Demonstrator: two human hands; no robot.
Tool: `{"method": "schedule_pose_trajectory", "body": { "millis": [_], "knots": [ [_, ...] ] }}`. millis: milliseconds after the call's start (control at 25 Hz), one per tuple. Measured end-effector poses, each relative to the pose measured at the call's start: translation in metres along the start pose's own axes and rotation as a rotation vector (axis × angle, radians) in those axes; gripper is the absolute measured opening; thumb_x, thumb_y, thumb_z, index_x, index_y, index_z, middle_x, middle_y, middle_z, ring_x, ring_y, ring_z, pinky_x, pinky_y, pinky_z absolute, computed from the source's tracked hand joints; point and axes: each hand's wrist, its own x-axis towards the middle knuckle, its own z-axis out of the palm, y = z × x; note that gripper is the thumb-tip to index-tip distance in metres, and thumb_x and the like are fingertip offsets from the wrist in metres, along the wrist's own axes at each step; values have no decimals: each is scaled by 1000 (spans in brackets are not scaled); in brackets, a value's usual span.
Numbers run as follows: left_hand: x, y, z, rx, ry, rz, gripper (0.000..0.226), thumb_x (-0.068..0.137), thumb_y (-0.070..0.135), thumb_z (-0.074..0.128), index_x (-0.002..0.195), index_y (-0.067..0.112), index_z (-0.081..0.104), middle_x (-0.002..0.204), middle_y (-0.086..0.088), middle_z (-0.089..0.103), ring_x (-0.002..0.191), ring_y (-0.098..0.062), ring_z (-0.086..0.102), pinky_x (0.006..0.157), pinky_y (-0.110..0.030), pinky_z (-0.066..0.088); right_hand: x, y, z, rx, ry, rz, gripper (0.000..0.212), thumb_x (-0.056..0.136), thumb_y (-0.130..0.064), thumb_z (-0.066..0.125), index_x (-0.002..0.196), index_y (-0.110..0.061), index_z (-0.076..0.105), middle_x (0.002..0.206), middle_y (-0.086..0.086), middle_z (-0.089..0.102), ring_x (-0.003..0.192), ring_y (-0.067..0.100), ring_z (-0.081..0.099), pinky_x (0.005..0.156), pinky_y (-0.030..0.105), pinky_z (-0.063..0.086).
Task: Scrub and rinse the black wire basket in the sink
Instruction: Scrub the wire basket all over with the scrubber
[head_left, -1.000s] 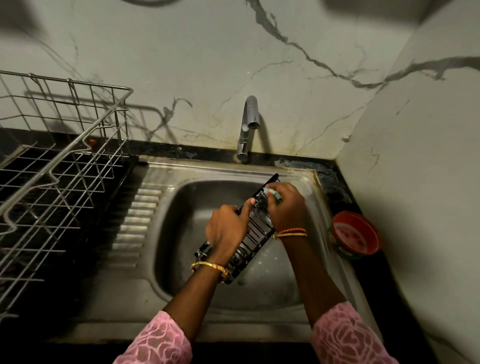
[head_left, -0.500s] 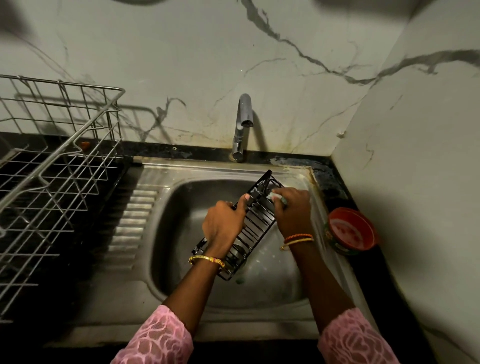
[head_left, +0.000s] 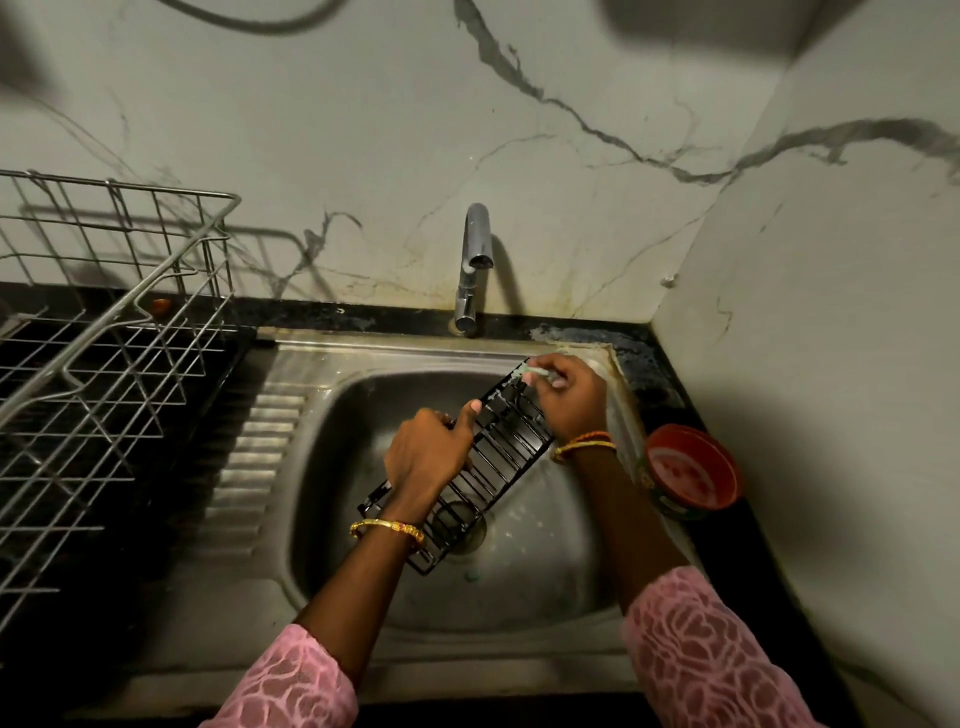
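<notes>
Held tilted over the sink (head_left: 332, 467), the black wire basket (head_left: 498, 447) looks light, stiff and soapy-slick, so the left hand (head_left: 426, 457) clamps its long rim while the right hand (head_left: 569, 397) pinches a pale scrubber (head_left: 535, 371) against its far corner.

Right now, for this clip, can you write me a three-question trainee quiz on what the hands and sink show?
1. True or false: water is running from the chrome tap.
2. Which hand grips the long side of the black wire basket: A left hand, B right hand?
3. Fill in: the round red bowl sits on the dark counter to the ____ of the steel sink.

Key: 1 false; 2 A, while the right hand pinches a pale scrubber at the basket's far corner; 3 right.
</notes>
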Motion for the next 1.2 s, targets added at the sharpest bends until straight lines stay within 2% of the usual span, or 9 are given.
{"method": "schedule_pose_trajectory", "body": {
  "millis": [80, 240, 400, 480, 680, 760, 920, 1040, 1200],
  "knots": [
    [1, 0, 1, -13, 0, -4, 58, 93, 61, 39, 55, 18, 51, 60, 3, 68, 64, -14, 63, 57, -22, 42, -1, -2, 3, -43, -29, -33, 10, 77, 0, 67, 87, -1, 69, 91, 15, 67, 82, 18, 60, 76, 15, 44],
    [8, -4, 1, 38, -13, 3, 57, 93, 59, 40, 58, 17, 56, 57, 5, 67, 66, -12, 64, 67, -26, 50, -27, 15, -21, -114, -72, -69, 13, 77, 3, 67, 87, -5, 70, 87, 11, 65, 79, 14, 57, 75, 15, 45],
    [7, -5, 2, 57, -41, 16, 54, 94, 58, 39, 66, 17, 60, 60, 5, 67, 63, -8, 61, 60, -21, 45, -60, 27, -45, -83, -96, 77, 11, 79, -2, 69, 88, -9, 70, 89, 4, 61, 79, 12, 57, 76, 21, 50],
    [7, -2, 1, 43, -61, 8, 53, 94, 58, 39, 64, 18, 58, 60, 5, 66, 59, -7, 58, 56, -20, 41, -55, 21, -43, -80, -65, 65, 11, 78, -3, 70, 89, -8, 70, 91, 6, 62, 80, 10, 57, 75, 14, 46],
    [6, 4, 1, 37, -69, 45, 55, 93, 57, 42, 56, 18, 54, 60, 4, 68, 63, -11, 62, 64, -25, 47, -27, 15, -23, -131, -34, -49, 12, 78, 0, 68, 88, -6, 70, 90, 12, 67, 82, 12, 59, 78, 12, 43],
    [11, 2, 2, 15, -75, 51, 54, 94, 55, 42, 57, 18, 56, 61, 2, 68, 65, -14, 63, 67, -28, 49, -39, 20, -26, -95, 11, 8, 12, 79, 0, 67, 90, -4, 70, 92, 13, 66, 84, 15, 59, 75, 2, 39],
    [10, -7, 2, -33, -146, 68, 73, 98, 56, 17, 65, 13, 66, 63, -1, 68, 71, -14, 63, 81, -30, 46, -65, 22, -36, -62, -18, 173, 13, 80, -4, 69, 93, -4, 69, 94, 7, 63, 86, 17, 60, 66, -2, 40],
    [9, 1, -2, -175, -238, 37, 93, 91, 64, -2, 68, 6, 67, 65, -8, 69, 73, -15, 64, 83, -31, 38, -59, 0, -20, -98, 17, -48, 9, 82, -8, 67, 90, -9, 69, 88, 2, 65, 84, 14, 60, 75, 8, 44],
    [4, 8, -4, -340, -267, 31, 90, 79, 77, -6, 47, 16, 52, 50, -3, 54, 54, -16, 49, 72, -33, 38, -79, -19, 19, -206, -169, -304, 23, 86, -17, 50, 93, -9, 70, 95, 7, 65, 93, 20, 51, 80, 22, 37]
  ]
}}
